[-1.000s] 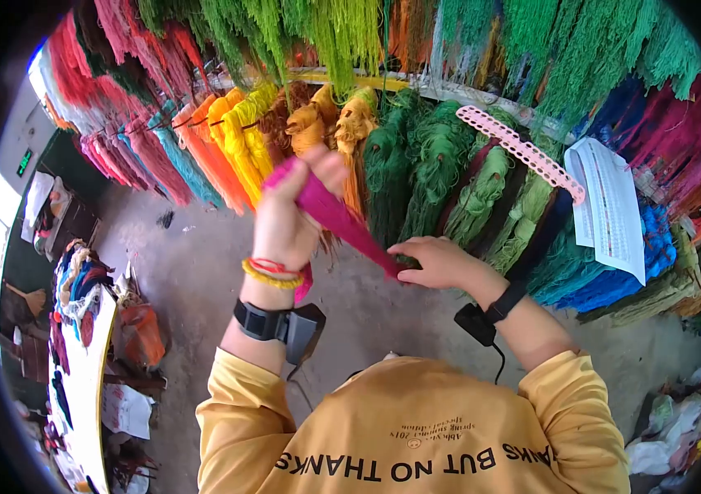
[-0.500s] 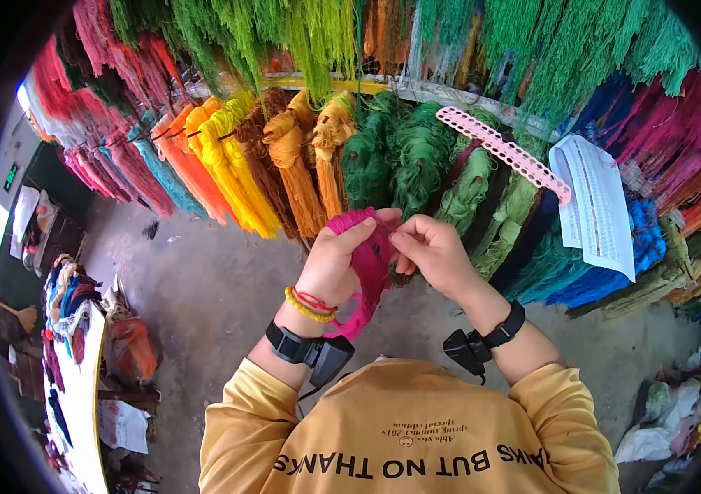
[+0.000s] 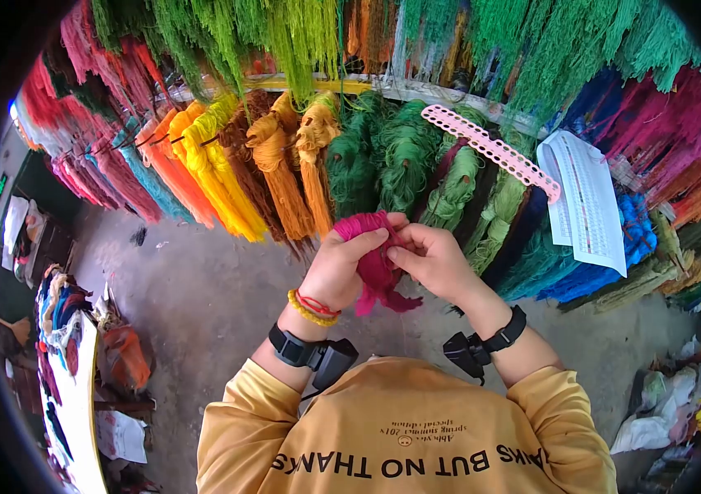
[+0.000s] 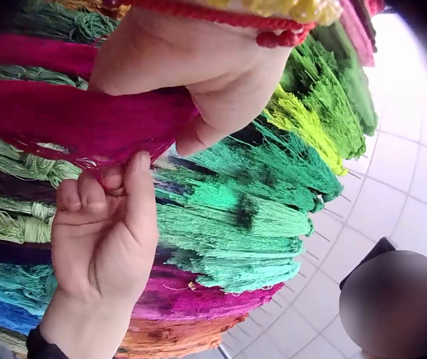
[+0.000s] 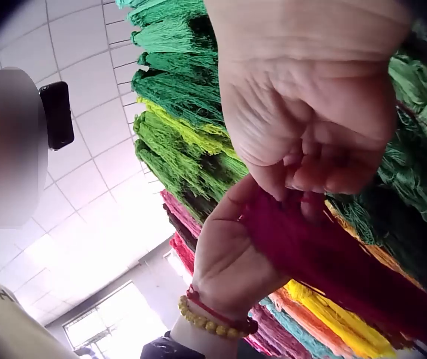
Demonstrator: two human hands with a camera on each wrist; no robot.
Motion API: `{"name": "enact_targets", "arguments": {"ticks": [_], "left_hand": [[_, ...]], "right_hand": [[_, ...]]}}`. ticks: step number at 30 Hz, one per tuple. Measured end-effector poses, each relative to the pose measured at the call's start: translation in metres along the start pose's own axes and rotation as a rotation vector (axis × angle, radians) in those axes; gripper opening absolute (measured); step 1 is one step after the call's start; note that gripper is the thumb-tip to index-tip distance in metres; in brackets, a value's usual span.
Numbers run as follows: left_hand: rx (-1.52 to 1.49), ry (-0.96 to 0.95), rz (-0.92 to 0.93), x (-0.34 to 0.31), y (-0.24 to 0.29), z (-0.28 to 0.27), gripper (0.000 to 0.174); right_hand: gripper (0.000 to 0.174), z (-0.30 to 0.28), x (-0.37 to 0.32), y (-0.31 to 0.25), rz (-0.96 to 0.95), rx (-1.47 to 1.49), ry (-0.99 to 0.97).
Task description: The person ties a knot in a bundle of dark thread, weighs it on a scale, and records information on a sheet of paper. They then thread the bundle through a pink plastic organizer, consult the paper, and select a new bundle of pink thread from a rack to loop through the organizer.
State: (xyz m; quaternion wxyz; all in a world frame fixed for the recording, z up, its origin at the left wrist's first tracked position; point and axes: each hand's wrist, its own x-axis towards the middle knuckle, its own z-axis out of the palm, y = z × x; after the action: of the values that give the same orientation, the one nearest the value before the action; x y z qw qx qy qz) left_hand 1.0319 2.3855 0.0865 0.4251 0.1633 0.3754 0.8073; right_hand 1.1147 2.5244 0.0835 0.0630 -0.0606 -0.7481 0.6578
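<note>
A magenta yarn skein [image 3: 377,276] hangs from the left hand [image 3: 341,267], whose thumb lies over its looped top. The right hand [image 3: 437,265] pinches threads at the skein's right edge, thumb against curled fingers, close beside the left. In the left wrist view the skein [image 4: 86,123] stretches out under the left hand [image 4: 191,67], and the right hand [image 4: 105,239] holds strands at its edge. The right wrist view has the right hand [image 5: 311,105] with bent fingertips at the skein [image 5: 333,254], gripped on its other side by the left hand [image 5: 232,258].
Skeins in many colours hang on racks ahead, among them yellow [image 3: 217,165] and dark green [image 3: 404,156]. A pink perforated strip [image 3: 490,152] and printed sheets [image 3: 585,202] lie over the right part. At left stands a white table [image 3: 79,403]; bags [image 3: 655,412] lie at lower right.
The hands came together from a stretched skein. The skein, earlier drawn out between them, now hangs bunched below the left hand. The right hand's fingers now pinch threads near the left thumb.
</note>
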Motion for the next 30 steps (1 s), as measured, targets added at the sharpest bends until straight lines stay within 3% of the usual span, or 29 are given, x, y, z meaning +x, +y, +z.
{"name": "enact_targets", "arguments": {"ticks": [3,12,30], "left_hand": [[-0.013,0.039,0.015,0.001,-0.001,-0.001,0.027],[-0.034,-0.014,0.058,0.001,0.001,-0.001,0.031],[0.091,0.069,0.107,0.009,-0.009,-0.011,0.023]], "right_hand": [[0.013,-0.004,-0.002,0.004,-0.02,-0.053,0.014],[0.015,-0.006,-0.007,0.006,0.044,0.266,0.002],[0.011,-0.009,-0.01,0.003,0.091,0.134,0.031]]}}
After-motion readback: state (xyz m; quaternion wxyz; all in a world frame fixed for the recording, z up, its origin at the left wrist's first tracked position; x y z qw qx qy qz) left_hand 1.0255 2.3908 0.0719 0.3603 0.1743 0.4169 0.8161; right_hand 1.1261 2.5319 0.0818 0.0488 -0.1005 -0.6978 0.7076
